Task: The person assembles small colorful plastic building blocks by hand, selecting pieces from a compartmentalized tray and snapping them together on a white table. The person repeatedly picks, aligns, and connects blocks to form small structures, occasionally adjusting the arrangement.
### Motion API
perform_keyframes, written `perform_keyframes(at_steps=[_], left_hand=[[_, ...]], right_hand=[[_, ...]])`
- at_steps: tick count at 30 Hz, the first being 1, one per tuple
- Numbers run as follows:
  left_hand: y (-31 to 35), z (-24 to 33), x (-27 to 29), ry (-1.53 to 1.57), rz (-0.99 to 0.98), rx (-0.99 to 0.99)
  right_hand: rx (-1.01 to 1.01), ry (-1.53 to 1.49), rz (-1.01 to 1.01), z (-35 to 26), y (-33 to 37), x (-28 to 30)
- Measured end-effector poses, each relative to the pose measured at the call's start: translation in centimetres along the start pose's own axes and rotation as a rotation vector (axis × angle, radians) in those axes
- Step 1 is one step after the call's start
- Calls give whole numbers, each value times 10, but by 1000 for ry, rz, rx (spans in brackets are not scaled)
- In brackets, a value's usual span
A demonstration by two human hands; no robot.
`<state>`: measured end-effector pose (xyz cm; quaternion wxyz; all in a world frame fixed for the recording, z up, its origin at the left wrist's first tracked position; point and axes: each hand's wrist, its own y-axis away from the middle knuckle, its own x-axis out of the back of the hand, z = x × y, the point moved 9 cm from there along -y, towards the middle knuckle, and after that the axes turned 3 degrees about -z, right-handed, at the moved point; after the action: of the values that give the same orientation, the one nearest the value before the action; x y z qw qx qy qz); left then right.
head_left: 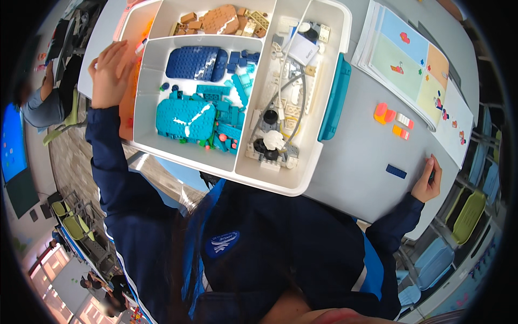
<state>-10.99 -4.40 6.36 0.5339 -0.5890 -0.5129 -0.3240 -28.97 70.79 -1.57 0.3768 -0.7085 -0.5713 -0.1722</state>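
Note:
My left hand [110, 75] is over the left rim of a white sorting bin [280, 186], beside a compartment of orange pieces [138, 65]. Its fingers are spread and loosely bent, with no piece visible in them. A small white and red piece [141, 46] lies close to its fingertips. My right hand [427, 182] is at the table's right side, fingers loosely bent and thumb apart, a dark shaded gap between them. Near it lies a flat dark blue brick [396, 171]. Farther up are a coral and orange piece [383, 113] and small white, coral and orange bricks [402, 127].
An open picture booklet [413, 65] lies at the far right of the grey table [345, 178]. The bin holds blue plates [195, 63], teal bricks [186, 119], tan bricks [221, 20] and white parts with cables [291, 102]. A teal latch [335, 97] juts from its right side. Another person [46, 100] sits at left.

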Motion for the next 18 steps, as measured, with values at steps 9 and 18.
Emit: perform_keyframes(at_steps=[9, 18], left_hand=[[-8, 181, 139, 417, 124, 18], [14, 265, 108, 634, 189, 11]], right_hand=[[12, -32, -54, 8, 0, -3], [101, 70, -20, -28, -4, -5]])
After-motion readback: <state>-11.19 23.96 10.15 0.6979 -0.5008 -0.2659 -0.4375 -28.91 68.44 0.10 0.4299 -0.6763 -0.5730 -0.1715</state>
